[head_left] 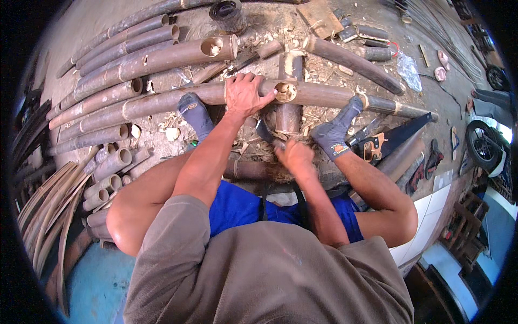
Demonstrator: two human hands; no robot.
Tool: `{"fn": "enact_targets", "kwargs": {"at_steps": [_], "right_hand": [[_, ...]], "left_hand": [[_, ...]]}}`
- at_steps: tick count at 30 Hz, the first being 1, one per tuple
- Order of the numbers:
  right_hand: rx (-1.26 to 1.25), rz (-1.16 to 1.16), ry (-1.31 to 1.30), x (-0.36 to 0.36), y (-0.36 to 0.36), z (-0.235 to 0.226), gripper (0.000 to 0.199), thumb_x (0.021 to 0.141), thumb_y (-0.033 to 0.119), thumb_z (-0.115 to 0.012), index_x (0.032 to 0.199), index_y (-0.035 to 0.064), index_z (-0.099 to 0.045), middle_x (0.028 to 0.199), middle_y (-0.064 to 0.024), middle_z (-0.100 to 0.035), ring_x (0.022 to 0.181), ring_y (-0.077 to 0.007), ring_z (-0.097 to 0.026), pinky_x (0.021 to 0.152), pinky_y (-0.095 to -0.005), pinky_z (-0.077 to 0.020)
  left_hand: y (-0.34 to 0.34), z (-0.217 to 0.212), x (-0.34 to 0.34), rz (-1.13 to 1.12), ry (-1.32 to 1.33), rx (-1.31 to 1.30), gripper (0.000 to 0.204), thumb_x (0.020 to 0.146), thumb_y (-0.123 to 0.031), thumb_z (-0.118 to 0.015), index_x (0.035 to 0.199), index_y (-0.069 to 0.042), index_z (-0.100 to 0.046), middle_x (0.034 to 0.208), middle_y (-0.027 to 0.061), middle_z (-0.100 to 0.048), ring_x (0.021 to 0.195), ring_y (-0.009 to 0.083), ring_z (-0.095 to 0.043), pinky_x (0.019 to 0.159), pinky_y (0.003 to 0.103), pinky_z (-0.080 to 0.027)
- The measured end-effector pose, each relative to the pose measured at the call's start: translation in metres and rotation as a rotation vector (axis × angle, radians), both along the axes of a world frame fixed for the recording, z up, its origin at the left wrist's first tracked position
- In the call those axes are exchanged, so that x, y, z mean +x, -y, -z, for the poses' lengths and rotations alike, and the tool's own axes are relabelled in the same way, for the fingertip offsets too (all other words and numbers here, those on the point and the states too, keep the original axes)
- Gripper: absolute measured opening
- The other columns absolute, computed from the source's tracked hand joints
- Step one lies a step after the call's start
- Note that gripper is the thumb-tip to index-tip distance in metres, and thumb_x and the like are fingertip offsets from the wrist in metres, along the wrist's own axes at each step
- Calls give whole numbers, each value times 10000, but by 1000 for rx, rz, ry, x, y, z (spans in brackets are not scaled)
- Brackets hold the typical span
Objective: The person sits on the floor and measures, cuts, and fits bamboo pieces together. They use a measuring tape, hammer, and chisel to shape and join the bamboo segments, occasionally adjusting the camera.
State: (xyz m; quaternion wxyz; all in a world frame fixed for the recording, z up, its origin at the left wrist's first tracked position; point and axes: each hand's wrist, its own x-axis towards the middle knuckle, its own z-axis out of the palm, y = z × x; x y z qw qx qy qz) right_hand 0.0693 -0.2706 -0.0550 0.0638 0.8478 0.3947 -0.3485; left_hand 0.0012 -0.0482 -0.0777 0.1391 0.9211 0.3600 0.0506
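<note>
A long brown bamboo pole (326, 95) lies across in front of me, with an oval opening (286, 93) cut in its side. My left hand (244, 95) grips the pole just left of that opening, fingers over the far side and thumb pointing at the cut. Nearer to me, my right hand (297, 159) is closed on the handle of a knife with a dark curved blade (264, 131), apart from the pole. A shorter bamboo piece (288, 118) lies crosswise under the pole. My feet in grey socks (339, 125) rest against the pole on both sides.
Several bamboo tubes (154, 59) lie at the left, above split bamboo strips (51, 210). Right of my foot are a handsaw (402, 136) and sandals (433, 157). A dark bucket (227, 17) and another bamboo pole (356, 63) lie beyond. Shavings litter the floor.
</note>
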Motion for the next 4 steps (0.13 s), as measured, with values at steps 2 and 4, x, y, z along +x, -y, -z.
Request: {"fn": "enact_targets", "kwargs": {"at_steps": [2,4], "right_hand": [[66,-73,119,-28,23,40,600,898,510,-700,1292,62,-632,1260,-277,-614,1175,-429,-627,892,-550,-555],[96,-132,281,-42,41,89,760,849,472,-777,1479,150,-499,1451,-278,-483,1362,-407,-497,931,-602,-526]], "left_hand": [[-3,-5,-5,57,-3,6,676,818,-681,-651,1241,-159,-715,1192,90,-695,1167,275,-610,999,476,-423],[0,-8,-9,101,-9,1,679,820,-676,-653,1262,-164,-705,1213,93,-688,1178,274,-605,1002,479,-421]]}}
